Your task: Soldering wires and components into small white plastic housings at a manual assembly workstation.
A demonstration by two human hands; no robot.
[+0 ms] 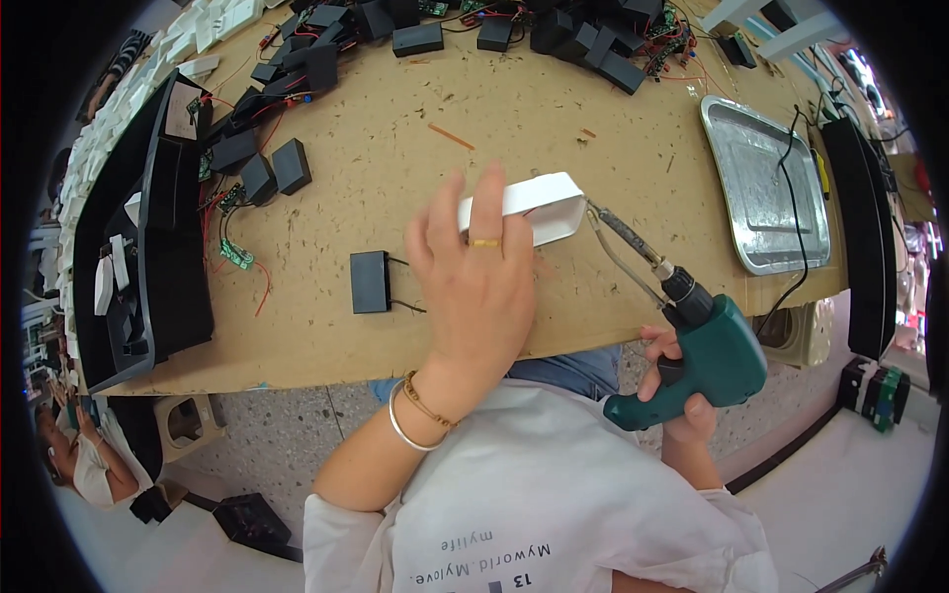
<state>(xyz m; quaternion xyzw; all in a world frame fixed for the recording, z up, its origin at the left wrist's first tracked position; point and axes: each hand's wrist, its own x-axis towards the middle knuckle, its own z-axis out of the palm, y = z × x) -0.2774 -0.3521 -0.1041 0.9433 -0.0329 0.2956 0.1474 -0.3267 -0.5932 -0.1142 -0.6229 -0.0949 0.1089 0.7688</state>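
My left hand [474, 257] is wrapped over a shallow white plastic housing [556, 214], tilted above the table with its open side toward the right. In my right hand [664, 371] is a green pistol-grip soldering gun [727, 351], its fingers around the handle near the black trigger. The gun's hot tip and a thin curved feed tube meet at the housing's right edge; whether they touch it I cannot tell. Left of my left wrist lies a black rectangular box [370, 283] with two dark wires running under the hand. The inside of the housing is mostly hidden.
Black boxes [292, 166], a green circuit board [237, 254] and red wires lie at the left. More black boxes [417, 40] are heaped at the back. A black bin [178, 247] stands at the left edge, a metal tray [771, 188] with a cable across it at the right.
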